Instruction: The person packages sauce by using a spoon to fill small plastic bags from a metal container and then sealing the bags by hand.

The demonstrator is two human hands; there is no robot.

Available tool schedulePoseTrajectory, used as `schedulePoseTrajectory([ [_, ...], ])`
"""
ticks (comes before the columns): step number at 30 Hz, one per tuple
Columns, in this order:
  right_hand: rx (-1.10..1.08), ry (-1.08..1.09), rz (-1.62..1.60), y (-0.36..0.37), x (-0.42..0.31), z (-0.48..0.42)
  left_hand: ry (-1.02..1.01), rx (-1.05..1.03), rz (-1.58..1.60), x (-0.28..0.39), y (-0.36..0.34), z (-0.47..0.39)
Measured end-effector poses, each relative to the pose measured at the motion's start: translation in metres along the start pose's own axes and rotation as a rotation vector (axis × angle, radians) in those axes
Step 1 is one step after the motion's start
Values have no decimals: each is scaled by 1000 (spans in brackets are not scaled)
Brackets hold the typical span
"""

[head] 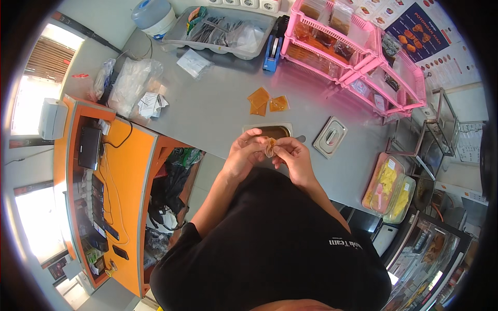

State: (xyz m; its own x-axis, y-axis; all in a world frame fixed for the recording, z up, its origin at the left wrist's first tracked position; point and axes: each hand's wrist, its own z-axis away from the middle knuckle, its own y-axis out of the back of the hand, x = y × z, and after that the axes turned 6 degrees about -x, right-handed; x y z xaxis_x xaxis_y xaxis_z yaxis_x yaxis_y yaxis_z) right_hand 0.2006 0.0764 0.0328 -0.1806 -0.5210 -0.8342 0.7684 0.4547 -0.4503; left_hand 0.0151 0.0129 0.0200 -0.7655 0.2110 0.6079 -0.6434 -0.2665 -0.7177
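Note:
Between the fingertips of my left hand (245, 153) and my right hand (292, 155) is a small clear plastic sachet (270, 147) with some orange-brown sauce in it. Both hands pinch its plastic. Just beyond them a steel food pan (286, 126) holds dark brown liquid, and my hands hide its near part. A utensil handle (300, 138) sticks out at the pan's right. Farther back on the steel counter (218, 105) lie flat filled sachets of orange-brown sauce, a pile (258, 102) and one (279, 103) to its right. The pan's steel lid (330, 137) lies to the right.
Pink stacked baskets (342, 74) with packets stand back right. A grey tray (249, 50) of cutlery and a blue tape dispenser (273, 52) are at the back. Plastic bags (134, 83) lie left, near an orange desk (126, 163). Tubs of yellow food (385, 182) sit right.

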Motion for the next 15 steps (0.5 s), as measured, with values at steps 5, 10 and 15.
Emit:
schedulePoseTrajectory([
  [5, 43, 25, 59, 0, 2, 0, -107, 26, -152, -3, -4, -3],
  [10, 169, 175, 527, 6, 26, -2, -375, 223, -736, -21, -11, -4],
  [15, 164, 658, 1062, -1, 21, 1, -643, 337, -1122, -19, -31, 2],
])
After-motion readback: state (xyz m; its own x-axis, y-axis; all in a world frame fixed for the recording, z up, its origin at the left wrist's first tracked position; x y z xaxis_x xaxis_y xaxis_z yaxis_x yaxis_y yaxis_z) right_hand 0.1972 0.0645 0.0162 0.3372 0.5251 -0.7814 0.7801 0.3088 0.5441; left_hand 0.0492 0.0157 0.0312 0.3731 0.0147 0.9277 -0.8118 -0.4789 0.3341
